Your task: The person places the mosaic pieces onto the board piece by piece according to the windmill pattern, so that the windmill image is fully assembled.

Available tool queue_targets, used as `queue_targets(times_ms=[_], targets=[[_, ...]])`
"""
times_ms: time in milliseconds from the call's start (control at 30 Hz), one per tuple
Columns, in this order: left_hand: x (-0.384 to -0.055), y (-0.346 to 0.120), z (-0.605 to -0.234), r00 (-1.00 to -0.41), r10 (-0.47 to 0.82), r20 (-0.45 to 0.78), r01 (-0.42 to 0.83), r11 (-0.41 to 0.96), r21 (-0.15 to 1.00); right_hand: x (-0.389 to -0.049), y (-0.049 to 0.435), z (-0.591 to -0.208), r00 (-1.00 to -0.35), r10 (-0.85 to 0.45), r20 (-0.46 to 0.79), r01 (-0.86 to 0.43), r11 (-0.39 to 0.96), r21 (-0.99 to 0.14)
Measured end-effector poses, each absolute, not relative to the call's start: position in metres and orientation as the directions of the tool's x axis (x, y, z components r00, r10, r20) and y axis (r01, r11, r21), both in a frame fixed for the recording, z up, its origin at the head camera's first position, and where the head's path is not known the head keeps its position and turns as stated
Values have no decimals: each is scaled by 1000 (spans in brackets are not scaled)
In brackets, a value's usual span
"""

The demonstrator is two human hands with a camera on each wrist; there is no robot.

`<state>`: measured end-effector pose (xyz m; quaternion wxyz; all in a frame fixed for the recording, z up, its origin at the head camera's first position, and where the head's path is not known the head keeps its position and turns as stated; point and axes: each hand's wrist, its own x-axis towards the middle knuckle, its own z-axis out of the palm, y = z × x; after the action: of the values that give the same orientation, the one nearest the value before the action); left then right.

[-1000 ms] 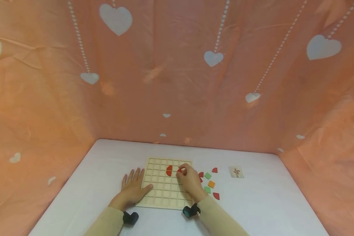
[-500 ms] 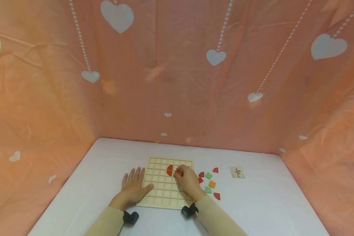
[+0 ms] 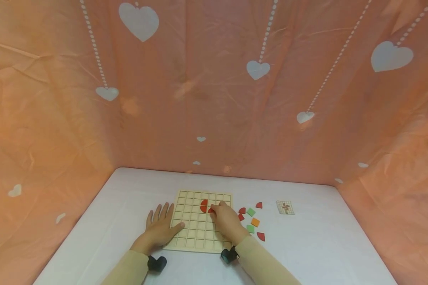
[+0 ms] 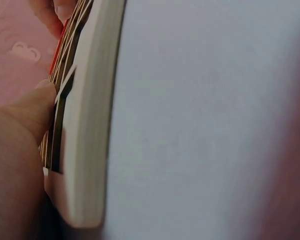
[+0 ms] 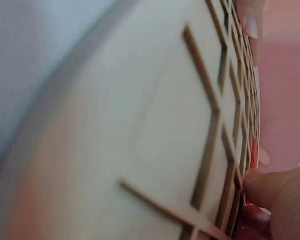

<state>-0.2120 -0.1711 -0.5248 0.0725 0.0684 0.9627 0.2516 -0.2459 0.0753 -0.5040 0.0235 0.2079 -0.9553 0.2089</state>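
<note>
A square wooden grid board lies on the white table. Two red quarter-circle tiles sit in it, together forming a half disc. My right hand is over the board's right part, thumb and forefinger pinching another red quarter-circle tile just right of that pair. In the right wrist view, the right thumb is down at the grid, close to red. My left hand lies with spread fingers at the board's left edge, its thumb resting on the board.
Right of the board lie several loose tiles: red quarter circles, green squares and an orange square. Farther right is a small card with a grid and flower-like pattern. A pink curtain with hearts surrounds the table.
My right hand has shifted slightly left with the red quarter-circle tile, bringing it beside the two red tiles on the board. The left hand has stayed in place.
</note>
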Motion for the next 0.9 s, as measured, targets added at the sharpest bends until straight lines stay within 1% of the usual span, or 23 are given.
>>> queue_targets(times_ms=[100,267,333,467,633,700,900], targets=[[-212,-171,-525,-981,167,-103,95,864,495,-245,76,-503,-914,-393,103,-401,833,-382],[-213,-172,-532,-983,167,-82,103,855,509,-244,86,-498,-923,-377,76,-365,793,-488],[-212,-171,-527,-982,168,-90,101,857,505,-244,95,-494,-929,-362,72,-343,776,-530],[-210,-170,-519,-981,159,-111,84,864,496,-246,121,-487,-952,-298,64,-278,764,-583],[-210,-170,-516,-981,146,-124,67,870,489,-253,161,-490,-980,-187,65,-188,772,-607],[-211,-170,-517,-982,149,-118,72,868,492,-256,177,-491,-984,-158,77,-172,773,-611],[-210,-170,-519,-981,161,-109,85,858,506,-262,213,-495,-996,-72,56,-91,768,-634]])
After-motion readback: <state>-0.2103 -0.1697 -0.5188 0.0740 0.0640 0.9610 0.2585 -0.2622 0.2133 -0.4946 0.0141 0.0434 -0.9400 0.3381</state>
